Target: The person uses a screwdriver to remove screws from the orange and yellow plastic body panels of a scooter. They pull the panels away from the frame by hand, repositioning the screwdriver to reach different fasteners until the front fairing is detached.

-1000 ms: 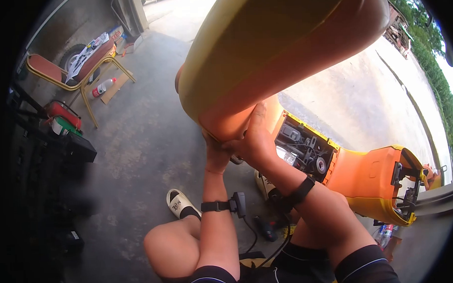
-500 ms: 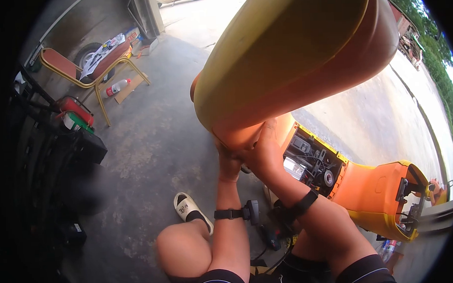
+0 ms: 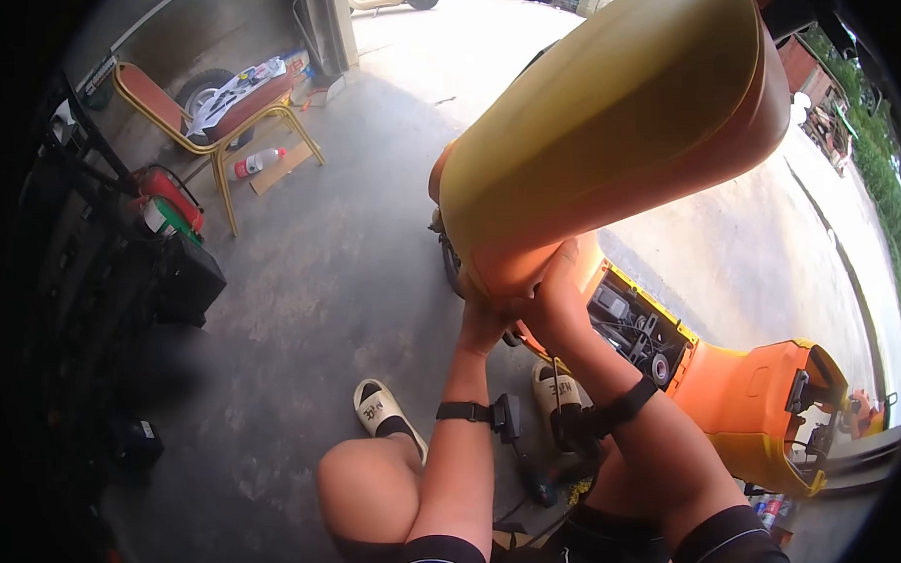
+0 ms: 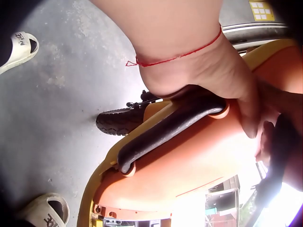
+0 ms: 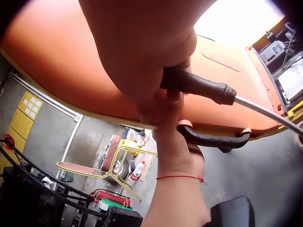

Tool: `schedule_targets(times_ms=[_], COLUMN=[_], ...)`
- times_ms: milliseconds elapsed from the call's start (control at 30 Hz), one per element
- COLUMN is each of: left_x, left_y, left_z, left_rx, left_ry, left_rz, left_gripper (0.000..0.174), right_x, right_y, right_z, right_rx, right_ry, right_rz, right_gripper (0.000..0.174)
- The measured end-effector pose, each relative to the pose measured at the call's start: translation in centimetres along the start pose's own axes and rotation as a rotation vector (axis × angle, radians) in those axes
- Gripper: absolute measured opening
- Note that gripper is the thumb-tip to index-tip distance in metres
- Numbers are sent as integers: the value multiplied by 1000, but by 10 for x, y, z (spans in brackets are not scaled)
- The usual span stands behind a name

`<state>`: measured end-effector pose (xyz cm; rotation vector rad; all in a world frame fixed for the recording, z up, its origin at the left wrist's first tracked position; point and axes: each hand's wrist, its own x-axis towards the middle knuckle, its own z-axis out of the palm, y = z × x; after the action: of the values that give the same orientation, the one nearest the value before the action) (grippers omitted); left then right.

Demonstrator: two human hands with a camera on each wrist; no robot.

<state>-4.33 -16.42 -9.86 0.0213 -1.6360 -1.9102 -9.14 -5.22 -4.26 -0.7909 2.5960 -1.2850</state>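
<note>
Two hands sit close together at the orange panel point(image 5: 57, 52): the right hand point(image 3: 558, 303) clasps a screwdriver point(image 5: 203, 87) across its face; the left hand point(image 3: 484, 323), beside the black bar point(image 5: 218, 139), has fingers too hidden for me to tell their grip.

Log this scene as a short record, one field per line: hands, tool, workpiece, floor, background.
Right hand: the right hand grips a screwdriver
Left hand: the left hand is at the orange side, close to the right; finger grip unclear
Tool: dark handle, metal shaft; tip not distinguishable
Workpiece: orange-and-yellow vehicle body with a black handle and an open compartment showing parts
Floor: red-labelled bottle near the chair
Background: chair with papers on its seat
</note>
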Motion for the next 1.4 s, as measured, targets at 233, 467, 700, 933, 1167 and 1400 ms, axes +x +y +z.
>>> schedule_targets(times_ms=[233,467,700,933,1167,1400], left_x=[-25,-60,-47,-57,-64,-58], left_y=[-51,-91,-85,-119,-130,-99], left_z=[-8,-29,-26,4,8,13], left_rx=[48,-505,-474,-346,-286,-543], left_ry=[90,341,348,401,327,407], left_rz=[-154,-501,-495,-612,-460,-475], left_gripper=[119,79,61,49,60,57], right_x=[-18,-22,-17,-6,-19,-31], right_y=[-35,17,-30,-17,-35,-63], right_z=[-59,-36,-36,-75,-119,-92], right_rx=[-148,-425,-10,218,-14,-551], right_ry=[-110,-40,90,337,477,123], right_rz=[136,-34,297,100,-80,-440], right_gripper=[103,101,86,49,22,16])
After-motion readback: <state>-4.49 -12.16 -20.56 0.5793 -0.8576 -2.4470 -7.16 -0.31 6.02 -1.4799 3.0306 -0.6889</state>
